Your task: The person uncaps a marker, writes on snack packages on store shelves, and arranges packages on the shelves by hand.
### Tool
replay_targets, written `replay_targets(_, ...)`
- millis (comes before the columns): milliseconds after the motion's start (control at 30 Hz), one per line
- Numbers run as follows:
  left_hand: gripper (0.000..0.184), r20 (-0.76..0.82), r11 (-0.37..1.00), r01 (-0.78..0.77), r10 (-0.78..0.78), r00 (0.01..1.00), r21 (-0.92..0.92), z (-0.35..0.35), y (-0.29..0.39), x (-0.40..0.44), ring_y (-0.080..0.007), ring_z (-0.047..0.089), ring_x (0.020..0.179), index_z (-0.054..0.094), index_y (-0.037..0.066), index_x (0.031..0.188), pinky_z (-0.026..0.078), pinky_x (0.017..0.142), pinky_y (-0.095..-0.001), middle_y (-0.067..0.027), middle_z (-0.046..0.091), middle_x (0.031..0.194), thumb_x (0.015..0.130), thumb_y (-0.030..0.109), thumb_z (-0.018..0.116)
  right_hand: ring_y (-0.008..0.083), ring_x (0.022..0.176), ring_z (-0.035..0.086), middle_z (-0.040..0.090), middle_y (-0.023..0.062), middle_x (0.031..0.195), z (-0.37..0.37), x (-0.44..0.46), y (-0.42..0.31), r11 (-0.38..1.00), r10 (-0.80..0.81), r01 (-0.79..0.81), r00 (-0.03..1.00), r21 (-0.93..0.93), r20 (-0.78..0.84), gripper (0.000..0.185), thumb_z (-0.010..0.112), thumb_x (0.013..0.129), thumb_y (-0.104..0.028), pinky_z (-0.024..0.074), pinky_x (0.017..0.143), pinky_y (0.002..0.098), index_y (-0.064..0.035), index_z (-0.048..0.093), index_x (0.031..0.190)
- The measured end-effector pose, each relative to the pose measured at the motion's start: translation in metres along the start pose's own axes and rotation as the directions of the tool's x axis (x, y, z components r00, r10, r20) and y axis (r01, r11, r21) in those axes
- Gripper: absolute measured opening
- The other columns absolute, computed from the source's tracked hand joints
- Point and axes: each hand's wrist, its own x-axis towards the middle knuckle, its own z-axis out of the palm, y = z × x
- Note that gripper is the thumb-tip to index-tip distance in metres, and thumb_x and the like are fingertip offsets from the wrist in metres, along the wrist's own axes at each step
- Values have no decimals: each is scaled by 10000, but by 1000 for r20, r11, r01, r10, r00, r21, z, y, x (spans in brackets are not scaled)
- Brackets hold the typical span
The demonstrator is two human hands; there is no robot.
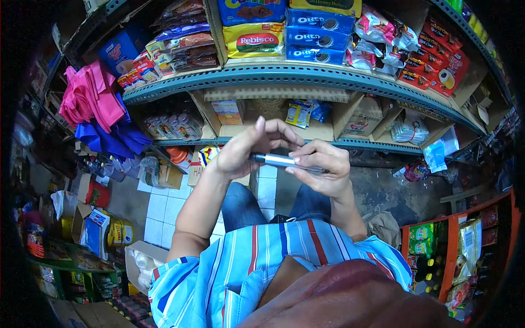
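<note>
Treat tube as likely light, stiff, slick; grip mid-length, as pinched in right hand, beside left hand with thumb and fingers apart.

I see a light-blue shirt with lengthwise red, white and navy stripes, open collar at its neck; short sleeves at the shirt's sides; blue jeans past shirt's hem.

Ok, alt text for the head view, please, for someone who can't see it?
A person's right hand holds a slim silver-and-black object, with the left hand curved close by its dark end. Beyond, shelves carry packaged snacks.
</note>
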Motion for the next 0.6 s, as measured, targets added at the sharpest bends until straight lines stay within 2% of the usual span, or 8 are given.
replay_targets(67,761,6,976,-6,5,1000,217,10,8,-11,-237,570,1255,551,-53,1304,439,1081,-370,-164,607,1285,1043,634,353,224,764,741,735,147,857,-4,2,-5,998,43,-36,991,-56,126,225,851,738,-33,580,668,296,-9,762,942)
replay_targets(200,766,38,965,44,-56,998,257,32,20,-25,-286,575,1291,518,-97,1390,419,1115,-391,-223,601,1355,1066,575,343,242,654,720,729,136,790,2,2,-7,987,-155,159,976,-16,152,235,832,743,-48,569,559,317,28,753,950)
replay_targets(267,715,29,961,47,-57,998,271,37,19,-31,-296,577,1292,529,-95,1394,424,1117,-397,-236,591,1381,1089,516,318,242,714,727,741,114,878,3,-1,-10,976,-210,216,959,-8,190,205,810,778,-75,589,608,335,-10,754,964)
replay_targets(333,669,-9,956,39,-38,999,292,44,21,-37,-299,578,1293,536,-92,1391,433,1112,-395,-237,595,1379,1101,474,327,237,707,726,728,105,848,6,-5,-12,977,-205,211,956,-7,212,184,812,774,-69,583,593,329,-6,750,936)
replay_targets(400,624,-2,947,0,1,1000,320,44,18,-41,-302,586,1289,538,-93,1389,442,1107,-393,-234,597,1381,1109,430,343,252,659,719,722,147,799,11,-8,-13,973,-229,227,959,33,165,247,821,751,-36,563,554,323,25,750,979)
replay_targets(500,575,-65,934,15,9,998,358,49,17,-46,-306,585,1297,550,-80,1383,440,1115,-399,-220,610,1379,1113,388,354,253,686,722,722,144,814,12,-15,-20,983,-184,182,965,27,187,255,826,751,-42,567,582,337,15,750,987)
replay_targets(600,552,-2,807,-34,43,999,590,59,25,-47,-336,564,1330,580,-75,1354,424,1129,-419,-220,603,1402,1112,365,351,260,731,727,726,138,847,13,-19,-19,981,-187,175,965,81,181,252,809,761,-33,575,626,346,5,736,999)
